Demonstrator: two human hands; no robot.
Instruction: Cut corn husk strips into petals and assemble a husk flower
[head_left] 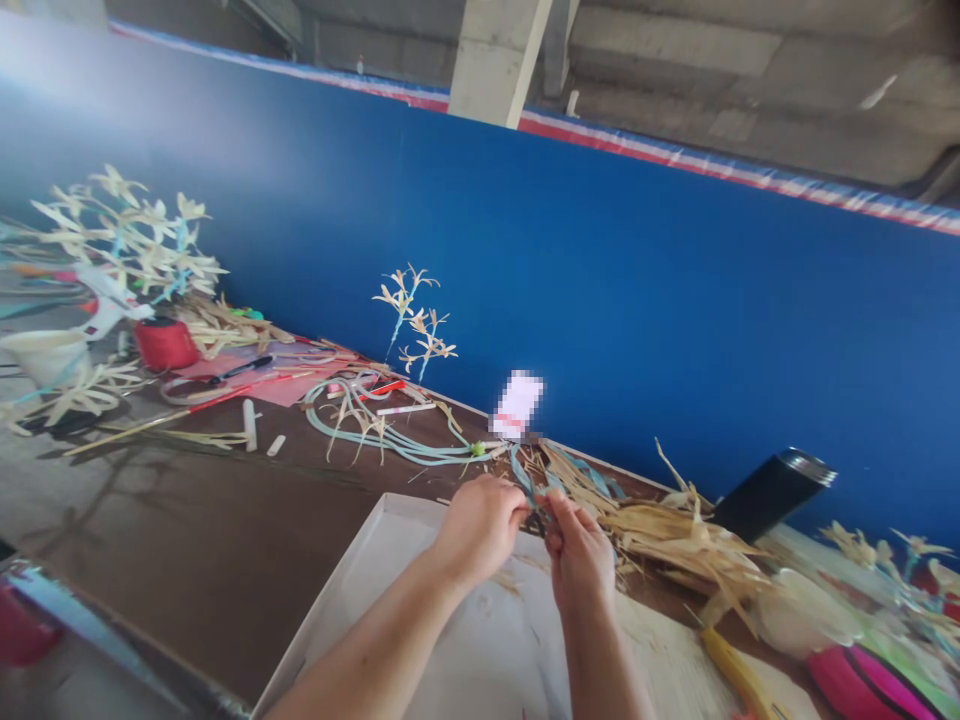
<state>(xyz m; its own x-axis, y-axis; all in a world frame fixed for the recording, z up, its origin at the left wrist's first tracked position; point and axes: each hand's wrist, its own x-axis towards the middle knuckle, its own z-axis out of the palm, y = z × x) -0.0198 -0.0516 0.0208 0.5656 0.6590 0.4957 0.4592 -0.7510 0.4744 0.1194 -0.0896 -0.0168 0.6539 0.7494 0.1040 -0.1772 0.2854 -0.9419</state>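
Note:
Both my hands are raised together over a shallow white tray (352,590). My left hand (480,525) is closed, pinching the end of a pale blue strip (523,478) that runs back toward the table. My right hand (577,550) is closed too, with its fingertips meeting the left hand's at the same strip. Just behind the hands lies a heap of dry straw-coloured husk strips (667,535).
A blue wall panel (637,290) runs behind the brown table (187,530). A coil of pale blue cord (375,425), finished husk flower sprigs (416,320), a red spool (163,343), pens and a black tumbler (772,490) lie about. A pink object (862,685) sits at the lower right.

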